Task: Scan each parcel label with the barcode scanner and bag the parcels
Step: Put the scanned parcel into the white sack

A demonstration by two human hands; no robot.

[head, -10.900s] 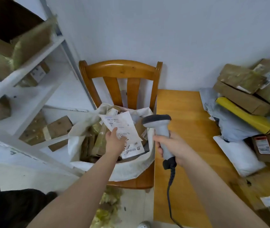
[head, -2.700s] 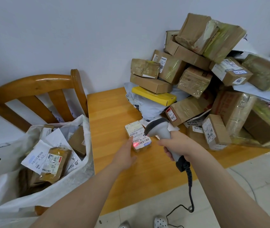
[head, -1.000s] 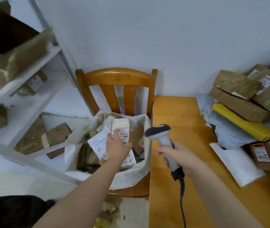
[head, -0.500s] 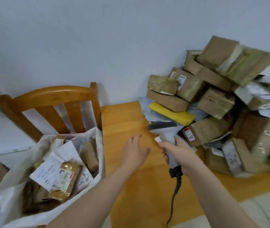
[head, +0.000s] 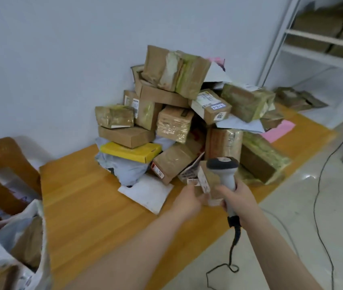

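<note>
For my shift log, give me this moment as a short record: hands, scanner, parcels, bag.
left hand: at the small box in front of the pile; grip unclear
right hand: grips the scanner, head over that box
pile: boxes and mailers heaped on the table against the wall
bag: white, lower left, parcels inside

1. On tabletop (head: 86, 201), rear, against wall (head: 61, 59): parcel pile (head: 176, 114).
2. Left of tabletop: chair (head: 5, 155); bag (head: 38, 266) before its backrest.
3. Before pile: small parcel (head: 209, 180), scanner (head: 226, 172) just right of it.
4. Right of pile, beyond tabletop: shelving (head: 312, 42).
</note>
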